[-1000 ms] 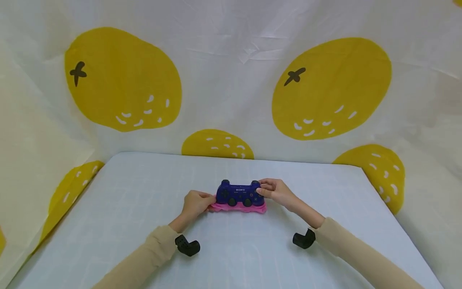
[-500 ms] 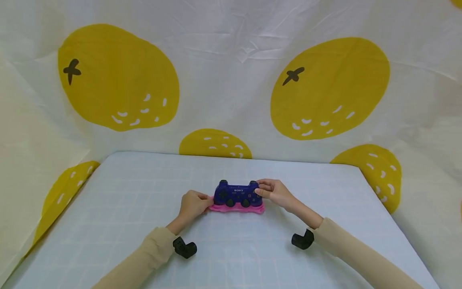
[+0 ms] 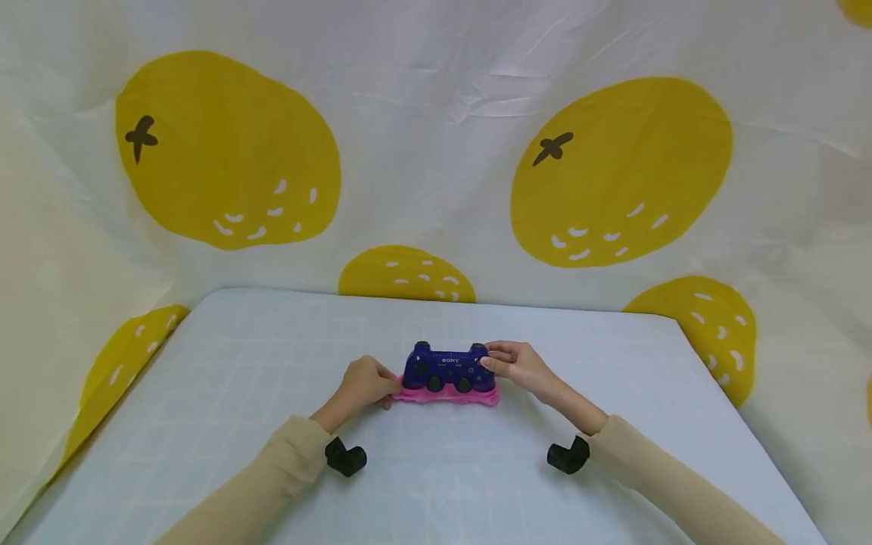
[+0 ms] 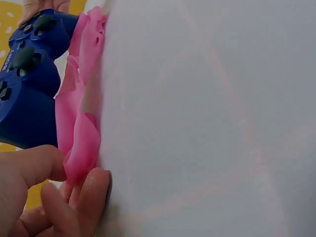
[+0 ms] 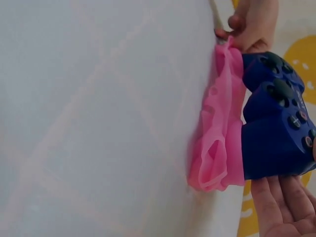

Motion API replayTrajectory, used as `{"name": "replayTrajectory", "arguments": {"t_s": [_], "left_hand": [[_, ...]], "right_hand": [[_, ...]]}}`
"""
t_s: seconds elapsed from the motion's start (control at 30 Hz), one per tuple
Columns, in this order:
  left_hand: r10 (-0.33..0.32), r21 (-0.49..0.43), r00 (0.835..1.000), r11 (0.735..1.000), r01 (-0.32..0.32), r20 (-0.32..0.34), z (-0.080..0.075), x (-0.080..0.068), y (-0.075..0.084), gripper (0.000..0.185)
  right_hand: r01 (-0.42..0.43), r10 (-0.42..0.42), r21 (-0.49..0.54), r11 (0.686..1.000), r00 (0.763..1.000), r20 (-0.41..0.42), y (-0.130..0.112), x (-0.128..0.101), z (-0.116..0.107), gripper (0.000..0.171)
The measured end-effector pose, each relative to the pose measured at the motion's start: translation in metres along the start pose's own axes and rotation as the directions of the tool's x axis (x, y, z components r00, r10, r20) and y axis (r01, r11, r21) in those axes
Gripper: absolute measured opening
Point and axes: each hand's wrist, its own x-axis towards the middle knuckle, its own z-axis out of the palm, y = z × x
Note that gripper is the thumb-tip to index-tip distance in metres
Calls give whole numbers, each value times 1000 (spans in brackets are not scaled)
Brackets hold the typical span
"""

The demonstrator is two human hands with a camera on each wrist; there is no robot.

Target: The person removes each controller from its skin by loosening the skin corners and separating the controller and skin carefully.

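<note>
A dark blue game controller [image 3: 446, 370] stands tilted on its grips near the middle of the table, its face with sticks and buttons toward me. Soft pink silicone skin [image 3: 446, 395] with holes in it bunches around the grip ends, clearest in the left wrist view [image 4: 81, 143]. My left hand [image 3: 363, 382] pinches the left end of this skin between thumb and fingers, low by the tabletop. My right hand [image 3: 523, 368] holds the controller's right side, thumb on the button face and fingers behind. In the right wrist view, the skin [image 5: 217, 123] wraps the lower part of the grips.
The table [image 3: 463, 469] wears a pale cloth with faint checks. Behind it hangs a white curtain [image 3: 422, 174] printed with big yellow fruits. A black wrist camera sits at each cuff, on the left [image 3: 345, 457] and the right [image 3: 568, 455].
My left fingers have shifted a little lower on the skin's left end. The right hand keeps its hold on the controller, which stays in place. The head view has moved slightly.
</note>
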Motion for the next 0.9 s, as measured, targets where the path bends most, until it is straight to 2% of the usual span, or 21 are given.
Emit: {"name": "replayTrajectory", "arguments": {"t_s": [0.1, 0.23, 0.33, 0.5, 0.6, 0.77, 0.9], "left_hand": [[-10, -61, 1000, 998, 10, -4, 1, -2, -6, 13], [54, -132, 996, 989, -63, -70, 4, -5, -16, 17], [90, -216, 995, 971, -99, -50, 4, -5, -21, 16], [61, -350, 998, 935, -55, 6, 3, -1, -28, 20], [49, -372, 999, 927, -37, 21, 3, 3, -27, 23], [63, -328, 997, 944, -45, 45, 2, 7, -26, 25], [136, -277, 988, 955, -110, 79, -1, 8, -29, 27]], "right_hand": [[-1, 0, 13, 1000, 1000, 18, 1, 2, 2, 53], [-5, 4, 30, 1000, 1000, 19, 2, 5, 2, 52], [-23, 23, 14, 1000, 1000, 3, 2, 8, 3, 51], [-29, 28, -46, 999, 1000, -13, 0, 16, 6, 53], [-53, 52, -40, 998, 998, -32, -1, 19, 5, 55], [-114, 113, -13, 993, 991, -71, -1, 22, 2, 53], [-166, 165, 2, 986, 983, -80, -3, 26, 1, 52]]}}
